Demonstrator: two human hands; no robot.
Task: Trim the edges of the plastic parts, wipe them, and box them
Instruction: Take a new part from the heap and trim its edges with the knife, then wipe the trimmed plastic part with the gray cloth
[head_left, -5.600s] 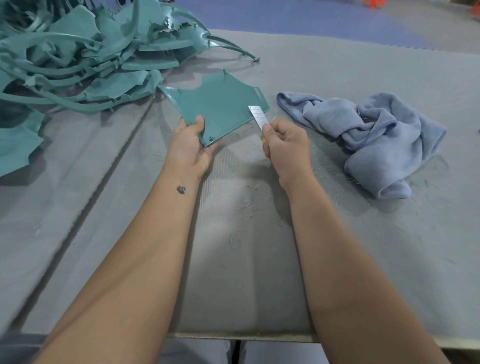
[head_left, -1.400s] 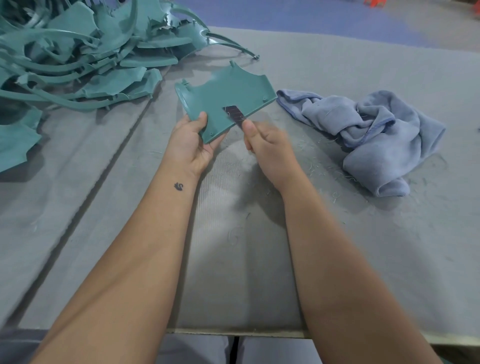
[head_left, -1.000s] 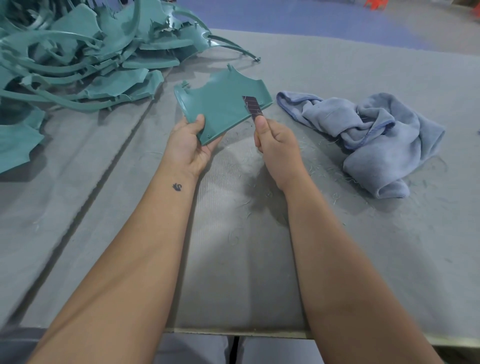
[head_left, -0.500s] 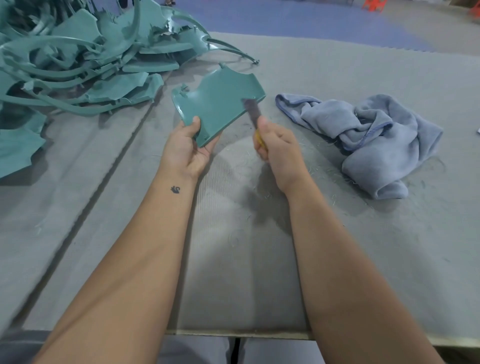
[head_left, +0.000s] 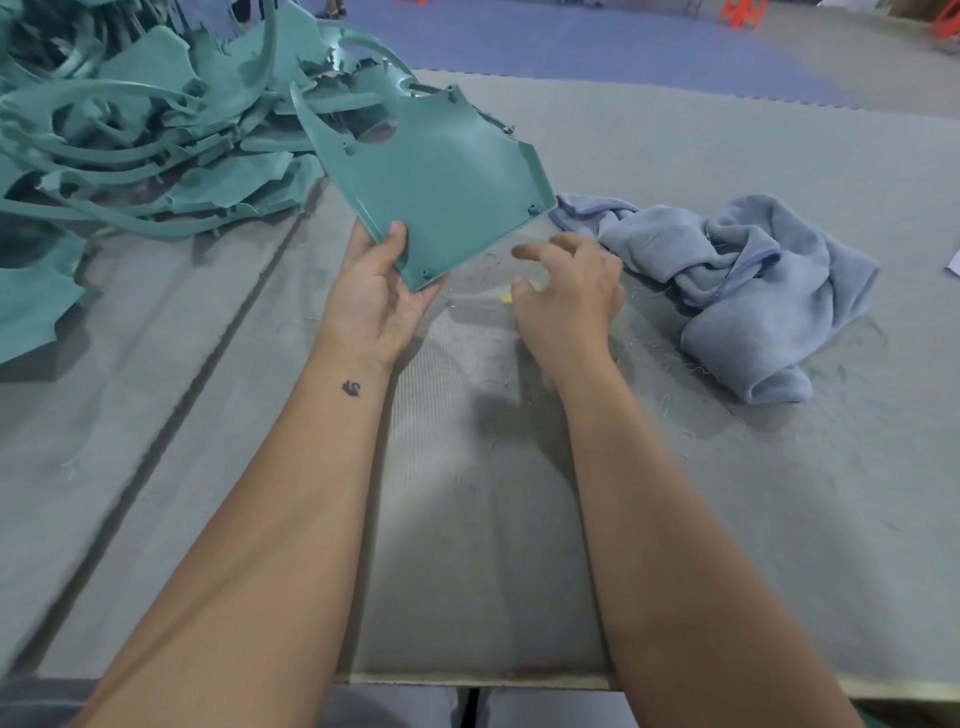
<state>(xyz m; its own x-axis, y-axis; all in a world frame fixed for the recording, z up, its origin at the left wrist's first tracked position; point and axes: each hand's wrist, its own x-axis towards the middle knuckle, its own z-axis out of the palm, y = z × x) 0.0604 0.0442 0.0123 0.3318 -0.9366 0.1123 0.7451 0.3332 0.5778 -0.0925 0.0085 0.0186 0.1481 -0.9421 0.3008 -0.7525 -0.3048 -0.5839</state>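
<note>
Left hand (head_left: 376, 306) fingers clamped on teal plastic part (head_left: 441, 176) near corner; right hand (head_left: 566, 296) fingers loosely curled, grasp unclear.

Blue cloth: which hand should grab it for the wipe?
Right. The right hand is low over the table beside the blue cloth, though a yellow bit shows under its fingers, so it may need to let go of something first. The left hand grips the teal plastic part, lifted off the table.

Left hand (head_left: 375, 296) gripping; right hand (head_left: 566, 293) loosely curled, blurred.
</note>
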